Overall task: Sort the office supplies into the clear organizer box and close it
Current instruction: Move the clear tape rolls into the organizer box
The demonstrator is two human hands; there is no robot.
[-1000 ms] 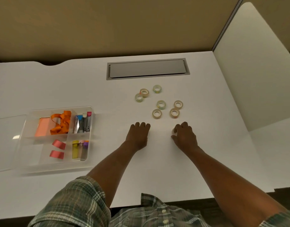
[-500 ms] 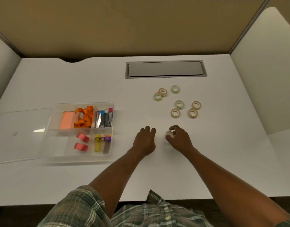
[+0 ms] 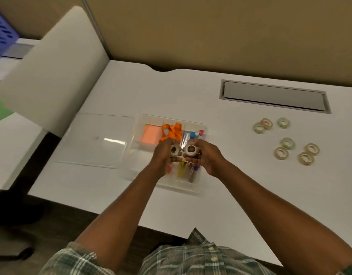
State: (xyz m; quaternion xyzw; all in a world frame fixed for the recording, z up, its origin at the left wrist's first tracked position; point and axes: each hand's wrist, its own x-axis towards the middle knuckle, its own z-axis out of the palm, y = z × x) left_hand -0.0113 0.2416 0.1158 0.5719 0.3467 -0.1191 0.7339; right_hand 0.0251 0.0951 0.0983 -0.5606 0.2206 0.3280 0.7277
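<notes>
The clear organizer box [image 3: 199, 186] stands open on the white desk, holding an orange note pad [image 3: 150, 134], an orange ribbon [image 3: 171, 132], pink clips and coloured items. Both hands hover over the middle of it. My left hand [image 3: 164, 155] pinches one tape roll [image 3: 175, 150]. My right hand [image 3: 205, 157] pinches a second tape roll [image 3: 191, 149] right beside it. Several more tape rolls [image 3: 287, 143] lie on the desk to the right. The clear lid [image 3: 95, 139] lies flat just left of the box.
A grey cable hatch [image 3: 274, 96] is set into the desk at the back right. A white divider panel [image 3: 52, 76] rises at the left, and a tan partition wall [image 3: 210, 32] runs behind. The desk's front edge is close to my body.
Both hands left the desk near the loose tape rolls and moved left over the box, each now holding a roll. The view swung left.
</notes>
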